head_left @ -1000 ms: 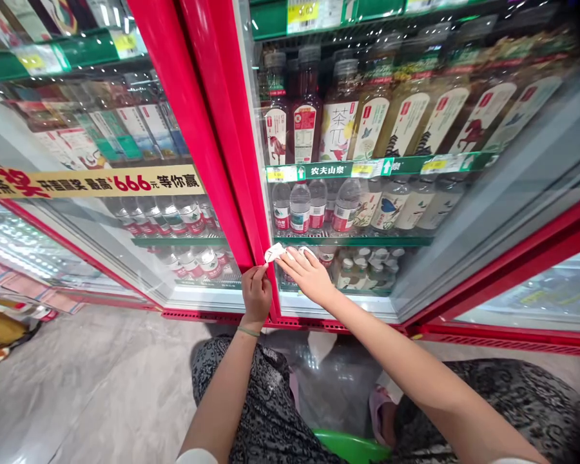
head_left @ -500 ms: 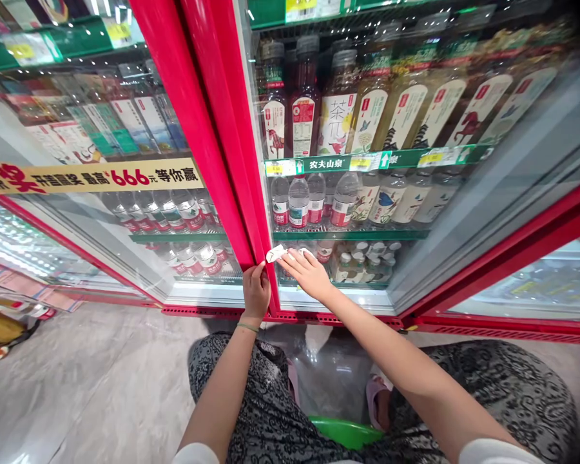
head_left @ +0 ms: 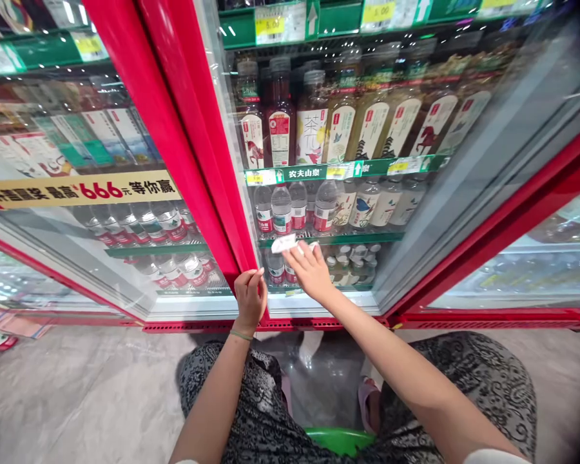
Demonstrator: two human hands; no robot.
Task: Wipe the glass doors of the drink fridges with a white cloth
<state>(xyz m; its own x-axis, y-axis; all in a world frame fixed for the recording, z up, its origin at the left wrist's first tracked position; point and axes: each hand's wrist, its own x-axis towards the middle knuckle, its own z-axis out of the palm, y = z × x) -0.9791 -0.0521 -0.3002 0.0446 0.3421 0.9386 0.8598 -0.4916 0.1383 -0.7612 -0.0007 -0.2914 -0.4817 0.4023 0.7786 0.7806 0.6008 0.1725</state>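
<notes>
My right hand (head_left: 312, 274) lies with fingers extended over a folded white tissue (head_left: 283, 244), pressing it to the glass door low down, just right of the red door frame (head_left: 217, 161). The tissue sticks out past the fingertips. In front of the frame's lower part is my left hand (head_left: 250, 296), its fingers curled and thumb and forefinger drawn together. Whatever may be between them is too small to make out. Behind the glass stand water bottles (head_left: 281, 209) and tea bottles (head_left: 309, 122) on shelves.
A green stool (head_left: 341, 441) shows between my knees. The grey tiled floor (head_left: 101, 386) runs up to the fridge's red bottom edge (head_left: 314, 323). To the left, a second glass door carries a yellow printed strip (head_left: 77, 190); another red-framed cooler section stands at the right.
My right hand has slid the tissue right and slightly up, away from the red frame. My left fingers have curled in more. The whole view has shifted a little.
</notes>
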